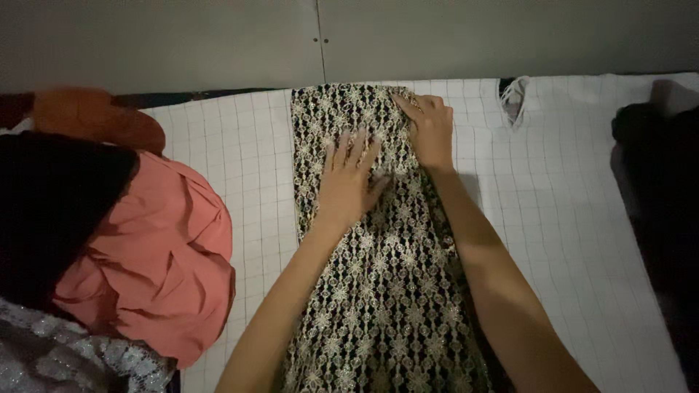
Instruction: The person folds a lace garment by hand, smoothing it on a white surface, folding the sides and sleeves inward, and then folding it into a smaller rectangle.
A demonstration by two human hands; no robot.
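A long strip of black cloth with gold lace patterning [386, 291] lies lengthwise down the middle of a white checked sheet [561, 218]. My left hand [348, 182] rests flat on the cloth's upper part, fingers spread. My right hand [429, 129] presses on the cloth near its far right edge, fingers curled over the fabric; whether it pinches the cloth I cannot tell.
A heap of clothes sits at the left: a salmon-pink garment [164, 255], an orange one [95, 116], a black one [51, 211] and grey lace [65, 356]. Dark cloth [659, 182] lies at the right edge. A grey wall [320, 36] runs behind the sheet.
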